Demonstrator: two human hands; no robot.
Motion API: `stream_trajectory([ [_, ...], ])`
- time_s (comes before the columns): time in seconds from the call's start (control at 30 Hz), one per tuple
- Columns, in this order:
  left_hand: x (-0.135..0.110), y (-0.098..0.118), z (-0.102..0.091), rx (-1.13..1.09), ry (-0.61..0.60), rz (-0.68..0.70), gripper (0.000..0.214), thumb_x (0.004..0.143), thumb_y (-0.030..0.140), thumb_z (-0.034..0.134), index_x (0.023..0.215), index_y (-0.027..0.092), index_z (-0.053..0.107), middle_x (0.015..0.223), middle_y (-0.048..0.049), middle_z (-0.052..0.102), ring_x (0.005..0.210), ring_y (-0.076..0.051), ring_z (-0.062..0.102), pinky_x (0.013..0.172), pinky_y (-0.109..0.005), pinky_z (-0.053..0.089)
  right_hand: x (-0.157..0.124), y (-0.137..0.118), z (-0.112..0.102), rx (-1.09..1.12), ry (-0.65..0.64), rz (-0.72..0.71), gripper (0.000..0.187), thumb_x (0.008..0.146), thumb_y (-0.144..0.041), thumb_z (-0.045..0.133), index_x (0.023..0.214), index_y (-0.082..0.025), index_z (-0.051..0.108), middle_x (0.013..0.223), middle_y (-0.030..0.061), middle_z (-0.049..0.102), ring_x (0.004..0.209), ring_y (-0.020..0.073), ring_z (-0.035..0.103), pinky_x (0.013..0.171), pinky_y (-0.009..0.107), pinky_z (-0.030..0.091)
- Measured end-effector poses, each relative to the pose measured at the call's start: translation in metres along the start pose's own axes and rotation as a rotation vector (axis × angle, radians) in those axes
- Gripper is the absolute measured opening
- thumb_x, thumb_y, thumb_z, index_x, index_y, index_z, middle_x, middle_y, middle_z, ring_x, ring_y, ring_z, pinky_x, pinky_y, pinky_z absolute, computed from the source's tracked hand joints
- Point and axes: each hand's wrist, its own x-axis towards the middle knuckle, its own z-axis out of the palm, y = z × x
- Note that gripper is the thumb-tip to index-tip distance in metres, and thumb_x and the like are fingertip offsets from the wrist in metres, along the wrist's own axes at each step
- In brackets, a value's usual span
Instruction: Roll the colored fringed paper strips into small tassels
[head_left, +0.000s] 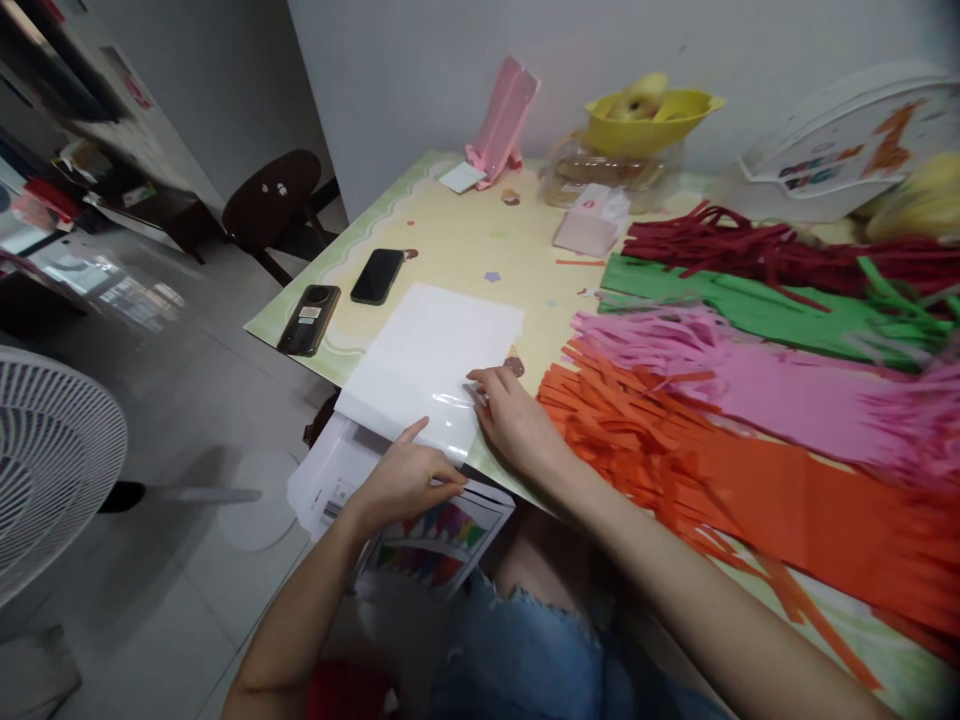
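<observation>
On the table's front left part lies a flat white sheet or stack (431, 345) with a glossy reflection near its front edge; I cannot tell if it is paper or plastic film. My left hand (409, 478) is at its near edge, index finger stretched over the surface and thumb apart. Along the right side, my right hand (517, 415) rests with its fingers loosely bent on the sheet. Below the table edge, partly hidden by my left hand and wrist, is a white package (435, 550) printed with coloured pictures and a barcode.
Fringed orange (765, 490), pink (795, 395), green (772, 315) and dark red strips (817, 255) cover the right side. Two phones (377, 276) lie left. Behind are a pink stand (506, 125), tissue pack (589, 225) and yellow bowl (649, 125). A fan (52, 470) stands left.
</observation>
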Motion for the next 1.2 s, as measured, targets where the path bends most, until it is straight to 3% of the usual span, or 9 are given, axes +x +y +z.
stream_trajectory([
  [0.27, 0.002, 0.003, -0.002, -0.001, -0.008, -0.036, 0.014, 0.087, 0.025, 0.061, 0.084, 0.022, 0.074, 0.085, 0.0016, 0.077, 0.079, -0.014, 0.070, 0.118, -0.046, 0.011, 0.012, 0.002, -0.004, 0.069, -0.045, 0.067, 0.042, 0.074, -0.001, 0.045, 0.112, -0.014, 0.053, 0.108, 0.0137, 0.055, 0.091, 0.0221, 0.059, 0.080, 0.034, 0.050],
  [0.53, 0.001, 0.004, -0.005, 0.015, -0.050, -0.092, 0.015, 0.087, 0.027, 0.060, 0.087, 0.022, 0.074, 0.090, 0.0013, 0.077, 0.083, -0.013, 0.070, 0.118, -0.041, 0.010, 0.015, 0.003, -0.006, 0.098, -0.078, 0.004, 0.041, 0.075, -0.003, 0.047, 0.113, -0.014, 0.055, 0.088, 0.0107, 0.063, 0.091, 0.0257, 0.052, 0.080, 0.036, 0.043],
  [0.6, 0.001, 0.004, -0.004, 0.017, -0.037, -0.094, 0.014, 0.086, 0.028, 0.061, 0.088, 0.022, 0.075, 0.091, 0.0009, 0.077, 0.083, -0.013, 0.070, 0.118, -0.042, 0.011, 0.015, 0.004, -0.007, 0.287, -0.008, 0.047, 0.034, 0.074, -0.006, 0.050, 0.105, -0.017, 0.058, 0.079, 0.0083, 0.062, 0.091, 0.0263, 0.051, 0.081, 0.037, 0.042],
  [0.7, 0.002, 0.000, -0.001, 0.012, -0.010, -0.097, 0.012, 0.084, 0.027, 0.064, 0.088, 0.022, 0.075, 0.090, 0.0006, 0.077, 0.081, -0.013, 0.070, 0.118, -0.042, 0.011, 0.015, 0.009, -0.014, 0.640, 0.112, 0.200, 0.026, 0.073, -0.015, 0.055, 0.098, -0.019, 0.055, 0.072, 0.0028, 0.059, 0.076, 0.0209, 0.054, 0.071, 0.033, 0.044],
  [0.83, -0.001, -0.002, -0.007, -0.053, -0.019, -0.089, 0.011, 0.082, 0.027, 0.066, 0.086, 0.022, 0.075, 0.089, -0.0001, 0.077, 0.081, -0.014, 0.071, 0.119, -0.045, 0.008, 0.004, 0.017, -0.039, 0.858, 0.234, 0.312, 0.034, 0.074, -0.031, 0.058, 0.105, -0.021, 0.047, 0.074, -0.0018, 0.059, 0.065, 0.0145, 0.056, 0.062, 0.028, 0.044],
  [0.93, -0.013, 0.017, -0.021, -0.086, -0.014, -0.041, 0.011, 0.082, 0.029, 0.067, 0.085, 0.022, 0.075, 0.089, -0.0002, 0.077, 0.081, -0.014, 0.071, 0.119, -0.047, 0.009, -0.023, 0.010, -0.072, 1.082, 0.303, 0.374, 0.042, 0.067, -0.032, 0.069, 0.103, -0.021, 0.050, 0.072, -0.0037, 0.059, 0.068, 0.0124, 0.056, 0.068, 0.026, 0.044],
  [1.03, -0.025, 0.059, -0.026, -0.071, 0.128, 0.032, 0.012, 0.084, 0.029, 0.065, 0.088, 0.024, 0.075, 0.090, -0.0001, 0.076, 0.082, -0.014, 0.070, 0.116, -0.044, 0.024, -0.068, -0.011, -0.107, 1.154, 0.310, 0.331, 0.041, 0.070, -0.028, 0.072, 0.105, -0.023, 0.051, 0.074, -0.0041, 0.059, 0.068, 0.0115, 0.056, 0.068, 0.026, 0.044],
  [1.13, -0.023, 0.105, -0.007, -0.178, 0.317, 0.041, 0.015, 0.085, 0.027, 0.064, 0.092, 0.021, 0.076, 0.091, -0.0037, 0.076, 0.084, -0.015, 0.070, 0.091, -0.031, 0.051, -0.123, -0.033, -0.134, 1.062, 0.239, 0.236, 0.038, 0.080, -0.027, 0.066, 0.113, -0.025, 0.048, 0.077, -0.0028, 0.059, 0.072, 0.0131, 0.057, 0.070, 0.027, 0.045],
  [1.2, -0.011, 0.128, 0.019, -0.301, 0.354, 0.041, 0.015, 0.084, 0.026, 0.065, 0.092, 0.019, 0.076, 0.093, -0.0058, 0.076, 0.084, -0.016, 0.070, 0.079, -0.025, 0.054, -0.158, -0.041, -0.142, 0.916, 0.179, 0.198, 0.037, 0.085, -0.024, 0.061, 0.118, -0.025, 0.046, 0.081, -0.0011, 0.060, 0.078, 0.0143, 0.059, 0.075, 0.029, 0.045],
])
